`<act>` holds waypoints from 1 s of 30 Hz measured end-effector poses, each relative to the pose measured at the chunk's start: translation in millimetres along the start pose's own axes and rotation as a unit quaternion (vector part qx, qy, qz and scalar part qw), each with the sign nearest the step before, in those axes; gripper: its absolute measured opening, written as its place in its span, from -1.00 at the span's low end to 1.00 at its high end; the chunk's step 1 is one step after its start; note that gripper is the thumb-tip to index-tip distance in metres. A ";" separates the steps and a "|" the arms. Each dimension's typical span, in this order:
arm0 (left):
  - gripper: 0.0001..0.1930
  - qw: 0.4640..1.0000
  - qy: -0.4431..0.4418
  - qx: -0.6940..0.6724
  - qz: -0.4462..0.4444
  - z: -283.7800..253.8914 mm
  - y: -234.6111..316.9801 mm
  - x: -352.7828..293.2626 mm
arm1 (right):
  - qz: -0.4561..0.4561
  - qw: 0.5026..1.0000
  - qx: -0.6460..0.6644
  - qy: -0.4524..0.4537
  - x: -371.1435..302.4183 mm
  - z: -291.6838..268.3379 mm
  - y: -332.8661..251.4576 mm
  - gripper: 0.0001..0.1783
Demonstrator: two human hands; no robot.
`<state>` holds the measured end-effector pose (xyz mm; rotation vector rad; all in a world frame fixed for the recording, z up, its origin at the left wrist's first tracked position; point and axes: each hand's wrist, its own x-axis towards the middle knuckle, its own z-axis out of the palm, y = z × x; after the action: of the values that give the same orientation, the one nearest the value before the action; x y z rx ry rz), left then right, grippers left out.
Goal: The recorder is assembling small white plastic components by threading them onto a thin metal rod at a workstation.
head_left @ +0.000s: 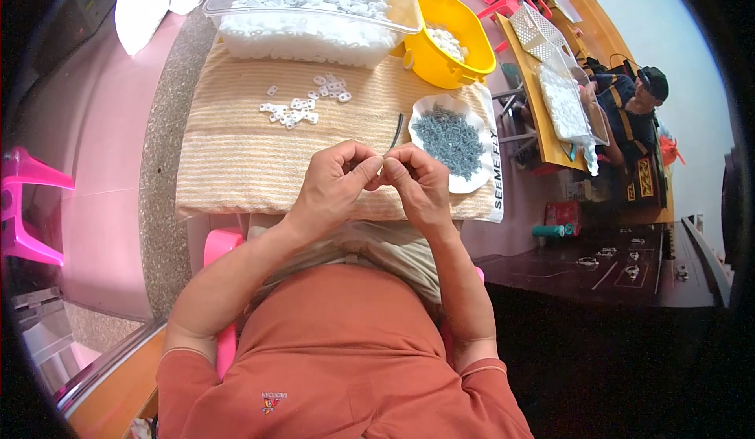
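My left hand [340, 178] and my right hand [415, 183] meet fingertip to fingertip above the near part of a striped cloth. Both are closed in a pinch. A tiny pale bit shows between the tips, too small to name. A thin dark strip [398, 128] juts up just beyond my right fingers; whether it is held or lies on the cloth I cannot tell. Small white two-holed plastic pieces [296, 111] lie loose beyond my left hand. Beside my right hand is a white scalloped plate [420, 110] heaped with small dark grey pieces [451, 142].
The striped cloth [224, 140] covers the table. At its far side stand a clear bin [314, 2] full of white pieces and a yellow tub [440, 57]. A pink stool [35, 179] is at left. A person [629, 108] sits at another table at right.
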<state>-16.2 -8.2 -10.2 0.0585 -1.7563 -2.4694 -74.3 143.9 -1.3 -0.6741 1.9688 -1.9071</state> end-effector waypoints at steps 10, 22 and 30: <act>-0.81 0.997 0.018 -0.041 -0.056 -2.2 -1.5 2.7 | -0.064 0.991 -0.110 0.027 2.0 5.0 5.8 -0.94; -0.82 0.992 0.018 -0.094 -0.081 -4.4 -2.1 3.5 | -0.059 0.993 -0.100 0.024 4.4 7.2 3.8 -0.94; -0.82 0.993 0.015 -0.090 -0.079 -5.4 -3.8 3.4 | -0.045 0.997 -0.061 0.020 4.3 7.7 4.0 -0.93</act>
<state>-19.4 -12.5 -15.4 0.2249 -1.5660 -2.7114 -74.3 135.0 -5.3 -0.7763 2.1268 -1.8768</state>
